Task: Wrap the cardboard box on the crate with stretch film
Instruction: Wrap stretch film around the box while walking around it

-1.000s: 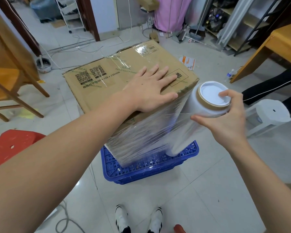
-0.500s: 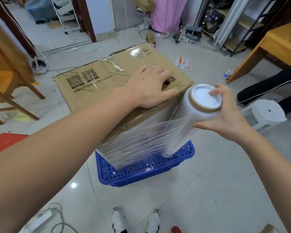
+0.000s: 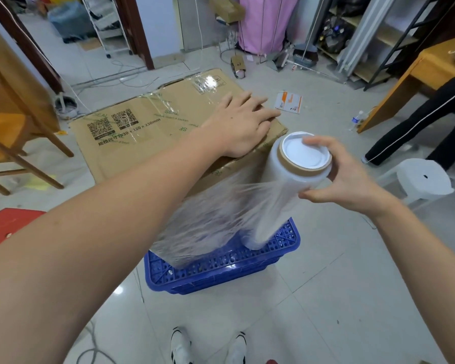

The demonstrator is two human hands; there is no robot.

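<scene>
A brown cardboard box (image 3: 153, 132) is seen resting on a blue perforated plastic crate (image 3: 221, 266), which stands on a pale tiled floor (image 3: 326, 298); the box overhangs the crate toward the left and far side. The box top is printed w/ two QR codes and a size line, and strips of clear tape are laid across it. The left hand (image 3: 241, 124) is laid flat on the top of the box near its right-hand corner, fingers straight and slightly spread, pressing down, nothing being gripped. The roll of stretch film (image 3: 281, 195) is held upright, slightly tilted, just beside the box's near right corner, its lower end over the crate's rim (whether it touches the rim cannot be told). The right hand (image 3: 350, 179) is curled round the roll's upper end, w/ the thumb against the film side and the fingers hooked over the cardboard core and its white end cap. A wrinkled sheet of film (image 3: 210, 222) is stretched from the roll across the box's near side, down approx. to the crate's edge. A white stool (image 3: 423, 179) stands right of the roll, a red stool (image 3: 8, 227) at far left, and a wooden chair (image 3: 13, 143) beyond it. Two white shoes (image 3: 181, 348) are visible at the bottom edge. Another person's dark trouser legs (image 3: 426, 119) are seen at right, beside a wooden table (image 3: 415, 72).
</scene>
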